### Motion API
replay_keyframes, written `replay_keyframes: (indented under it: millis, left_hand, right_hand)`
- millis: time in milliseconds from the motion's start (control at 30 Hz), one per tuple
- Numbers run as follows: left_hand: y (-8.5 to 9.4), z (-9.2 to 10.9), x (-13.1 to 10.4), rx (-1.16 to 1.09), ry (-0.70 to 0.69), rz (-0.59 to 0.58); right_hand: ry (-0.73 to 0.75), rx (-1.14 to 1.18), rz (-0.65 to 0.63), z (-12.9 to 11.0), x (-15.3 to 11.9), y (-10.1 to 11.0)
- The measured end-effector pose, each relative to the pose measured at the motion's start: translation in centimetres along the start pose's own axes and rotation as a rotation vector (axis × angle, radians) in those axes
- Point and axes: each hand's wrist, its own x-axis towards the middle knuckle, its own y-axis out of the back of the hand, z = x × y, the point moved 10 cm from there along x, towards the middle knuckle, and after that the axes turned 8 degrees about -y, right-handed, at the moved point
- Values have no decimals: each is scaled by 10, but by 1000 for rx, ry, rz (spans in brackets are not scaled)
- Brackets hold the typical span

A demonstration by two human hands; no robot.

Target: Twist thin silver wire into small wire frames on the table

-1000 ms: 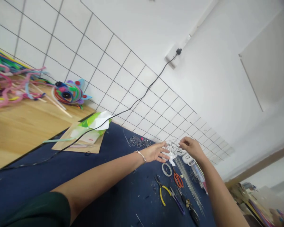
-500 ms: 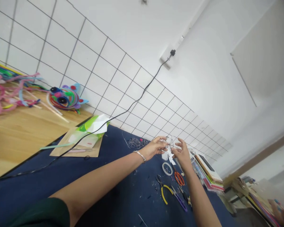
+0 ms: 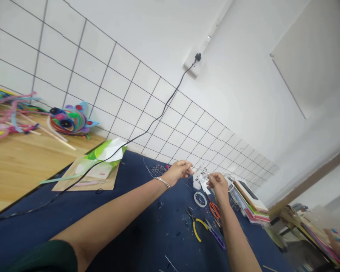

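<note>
My left hand (image 3: 179, 173) reaches out over the dark blue table, fingers pinched together; what is between the fingertips is too small to make out. To its right, my right hand (image 3: 218, 185) is closed at the fingertips on a thin wire piece (image 3: 203, 170) with small dark bits like beads, which spreads into the gap between the hands. Its outline blurs against white scraps (image 3: 197, 182) behind it. A tangle of fine wire (image 3: 158, 170) lies just beyond my left wrist. Below the hands is a white ring-shaped roll (image 3: 200, 199) with tiny beads inside it.
Orange-handled scissors (image 3: 214, 210), yellow-handled pliers (image 3: 197, 228) and a purple-handled tool (image 3: 217, 238) lie near my right forearm. Stacked books (image 3: 251, 204) stand at the right. A black cord (image 3: 153, 131) crosses from the wall. A paper packet (image 3: 107, 181) lies left.
My hands have drawn apart slightly. The wire piece has gone from between both hands' fingers to my right fingertips, and the right fingers have closed. The view has shifted a little.
</note>
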Motion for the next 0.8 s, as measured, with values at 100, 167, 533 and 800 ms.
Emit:
replay_keyframes:
  millis: [100, 167, 533, 800]
  left_hand:
    - [8, 8, 6, 28, -26, 18]
    - [6, 13, 6, 74, -28, -10]
    - [-19, 2, 0, 503, -66, -252]
    - [-45, -33, -20, 409, 54, -392]
  right_hand:
    - [-19, 82, -12, 5, 0, -3]
    - [-35, 136, -30, 8, -2, -9]
    - [-128, 360, -94, 32, -9, -23]
    - [-172, 462, -44, 68, -16, -20]
